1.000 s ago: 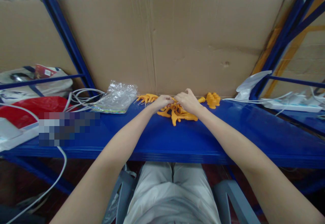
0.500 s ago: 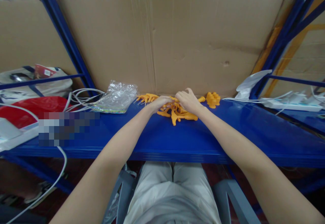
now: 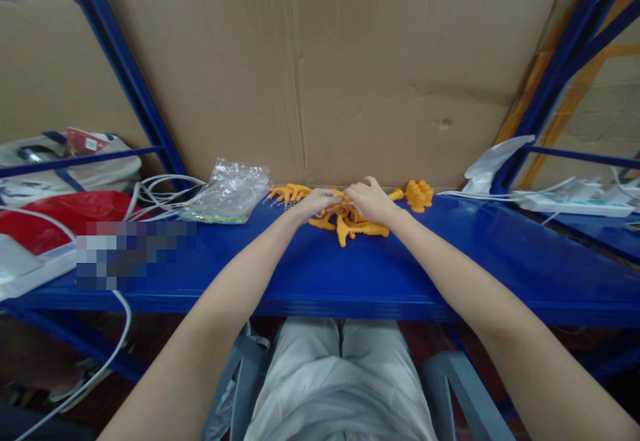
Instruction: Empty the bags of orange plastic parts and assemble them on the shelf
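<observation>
Both my hands are close together over a pile of orange plastic pieces near the back of the table. My left hand comes in from the left, its fingers closed around an orange part at the pile's upper edge. Facing it, my right hand has its fingers bent down and closed against orange parts there; the fingertips are mostly hidden. Left of the hands lie finger-like orange pieces with small thin dark parts beside them. A knobby orange piece sits to the right.
A clear plastic bag lies on the blue table, left of the pile. White cables, a red bag and a power strip fill the left side. Cardboard stands behind. Another power strip is at right.
The hands stay almost in place over the pile, with only slight finger movement. The whole view has shifted very slightly.
</observation>
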`<move>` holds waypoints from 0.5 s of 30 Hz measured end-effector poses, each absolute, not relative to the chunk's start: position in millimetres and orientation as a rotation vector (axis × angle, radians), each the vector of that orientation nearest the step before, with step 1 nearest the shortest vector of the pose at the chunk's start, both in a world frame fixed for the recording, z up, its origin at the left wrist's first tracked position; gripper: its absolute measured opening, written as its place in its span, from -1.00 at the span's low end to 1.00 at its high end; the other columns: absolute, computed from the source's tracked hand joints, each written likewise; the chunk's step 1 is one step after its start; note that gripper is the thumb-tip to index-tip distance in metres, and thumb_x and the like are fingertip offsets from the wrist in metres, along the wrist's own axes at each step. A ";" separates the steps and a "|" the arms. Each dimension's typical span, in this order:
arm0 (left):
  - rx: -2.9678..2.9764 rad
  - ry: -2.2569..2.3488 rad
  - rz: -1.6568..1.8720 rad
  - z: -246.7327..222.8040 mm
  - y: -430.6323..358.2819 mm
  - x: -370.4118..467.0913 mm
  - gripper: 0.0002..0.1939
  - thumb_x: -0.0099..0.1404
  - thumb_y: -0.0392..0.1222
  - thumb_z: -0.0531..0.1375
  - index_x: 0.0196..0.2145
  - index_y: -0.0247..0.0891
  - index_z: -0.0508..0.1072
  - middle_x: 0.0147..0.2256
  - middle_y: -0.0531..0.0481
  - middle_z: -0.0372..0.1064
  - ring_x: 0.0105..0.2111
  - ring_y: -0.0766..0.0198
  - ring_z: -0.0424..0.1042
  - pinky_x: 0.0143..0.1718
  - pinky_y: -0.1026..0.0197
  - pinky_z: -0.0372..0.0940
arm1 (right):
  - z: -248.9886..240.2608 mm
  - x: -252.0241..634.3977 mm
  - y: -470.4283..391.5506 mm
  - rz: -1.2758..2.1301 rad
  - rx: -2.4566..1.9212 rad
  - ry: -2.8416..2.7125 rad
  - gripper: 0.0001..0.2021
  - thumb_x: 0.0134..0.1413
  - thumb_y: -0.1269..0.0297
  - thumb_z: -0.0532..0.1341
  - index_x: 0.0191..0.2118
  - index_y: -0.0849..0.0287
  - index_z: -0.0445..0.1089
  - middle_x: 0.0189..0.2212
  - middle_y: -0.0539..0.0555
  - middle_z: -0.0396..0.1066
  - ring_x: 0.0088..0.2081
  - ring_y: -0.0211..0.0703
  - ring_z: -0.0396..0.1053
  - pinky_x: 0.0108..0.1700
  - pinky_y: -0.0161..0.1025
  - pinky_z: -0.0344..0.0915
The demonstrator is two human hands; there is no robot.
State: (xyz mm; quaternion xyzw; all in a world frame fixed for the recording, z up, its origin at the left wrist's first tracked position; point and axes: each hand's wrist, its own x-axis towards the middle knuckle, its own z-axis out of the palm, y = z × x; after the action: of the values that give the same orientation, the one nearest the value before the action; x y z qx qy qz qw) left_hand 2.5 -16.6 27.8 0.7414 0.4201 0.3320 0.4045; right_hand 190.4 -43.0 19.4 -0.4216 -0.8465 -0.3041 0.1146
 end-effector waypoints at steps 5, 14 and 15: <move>1.838 1.094 0.827 29.0 -15.7 -0.6 -0.72 0.24 -0.24 0.28 -0.59 -0.27 0.33 -0.70 0.16 0.13 -0.67 0.45 0.07 -0.59 0.35 -0.06 | 19.9 205.6 -36.6 -0.876 -1.339 -2.373 -0.73 0.33 0.41 0.02 0.00 0.27 0.40 -0.13 0.30 0.52 -0.03 0.11 0.37 0.16 0.05 0.00; 1.846 1.143 0.889 28.9 -16.0 -6.0 -0.69 0.21 -0.21 0.30 -0.61 -0.27 0.32 -0.70 0.16 0.15 -0.67 0.47 0.07 -0.61 0.35 -0.06 | 20.9 260.1 -17.2 -0.725 -1.480 -1.825 -0.72 0.31 0.29 0.04 -0.01 0.28 0.39 -0.09 0.37 0.49 -0.04 0.16 0.34 0.10 0.09 0.07; 1.852 1.138 0.888 28.5 -15.5 -6.1 -0.69 0.20 -0.20 0.31 -0.61 -0.27 0.33 -0.70 0.15 0.15 -0.67 0.46 0.07 -0.61 0.35 -0.06 | 21.1 268.3 -15.8 -0.706 -1.493 -1.747 -0.71 0.30 0.29 0.04 0.00 0.28 0.39 -0.08 0.37 0.48 -0.03 0.17 0.33 0.10 0.10 0.07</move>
State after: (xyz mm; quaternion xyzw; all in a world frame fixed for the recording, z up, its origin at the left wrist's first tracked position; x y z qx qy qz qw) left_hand -6.1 -15.5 28.5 0.7276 0.4468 0.3489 0.3864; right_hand 268.3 -15.8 21.1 -0.5794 -0.6778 -0.2738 0.3604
